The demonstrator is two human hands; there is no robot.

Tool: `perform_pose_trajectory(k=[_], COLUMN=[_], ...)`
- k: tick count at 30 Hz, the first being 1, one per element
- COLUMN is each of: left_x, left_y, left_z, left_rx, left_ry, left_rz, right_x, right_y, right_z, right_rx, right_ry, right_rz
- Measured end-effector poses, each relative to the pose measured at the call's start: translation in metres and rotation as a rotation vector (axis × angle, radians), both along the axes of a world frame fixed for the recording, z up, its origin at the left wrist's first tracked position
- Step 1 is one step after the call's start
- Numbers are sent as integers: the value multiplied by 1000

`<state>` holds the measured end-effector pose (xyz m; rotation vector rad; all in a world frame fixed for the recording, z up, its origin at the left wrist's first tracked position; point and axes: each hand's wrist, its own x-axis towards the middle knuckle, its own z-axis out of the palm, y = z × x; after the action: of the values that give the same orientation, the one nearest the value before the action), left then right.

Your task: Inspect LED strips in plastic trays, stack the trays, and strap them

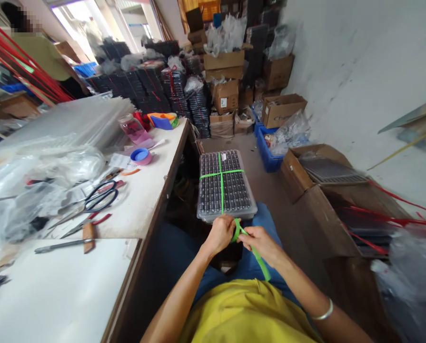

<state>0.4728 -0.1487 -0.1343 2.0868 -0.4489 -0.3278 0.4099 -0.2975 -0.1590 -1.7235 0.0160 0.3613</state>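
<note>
A stack of clear plastic trays (232, 197) full of small dark parts in rows stands in front of my knees. A bright green strap (220, 164) runs across its top both ways, crossing near the middle. At the stack's near edge my left hand (220, 234) is closed on the strap, with a loop of it standing up beside the fingers. Close by on the right, my right hand (264, 245) pinches the same strap, and a loose tail hangs down below it over my lap. The fingertips of both hands are partly hidden, and whether a knot is formed there I cannot tell.
A white-topped table (141, 216) on the left holds scissors (104, 196), pliers (87, 224), a wooden-handled tool (88, 238) and plastic sheets (66, 124). Open cartons (320, 190) and a blue crate (270, 155) line the right. Tray stacks (198, 112) and a person (41, 55) are farther back.
</note>
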Motion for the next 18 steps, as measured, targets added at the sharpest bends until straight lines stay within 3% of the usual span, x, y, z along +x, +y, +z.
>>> perform_pose_trajectory(k=[4, 8, 12, 15, 18], left_x=[11, 13, -7, -24, -31], left_y=[-3, -7, 3, 13, 20], left_z=[-2, -4, -1, 0, 3], left_rx=[8, 61, 89, 39, -25], left_ry=[108, 44, -141, -229, -255], left_rz=[-42, -7, 14, -86, -171], right_x=[-9, 7, 28, 38, 44], right_y=[20, 17, -2, -9, -5], right_z=[-26, -39, -27, -11, -1], right_rx=[-161, -289, -294, -275, -329], right_ry=[-155, -311, -424, -501, -596], right_rz=[-42, -21, 31, -68, -17])
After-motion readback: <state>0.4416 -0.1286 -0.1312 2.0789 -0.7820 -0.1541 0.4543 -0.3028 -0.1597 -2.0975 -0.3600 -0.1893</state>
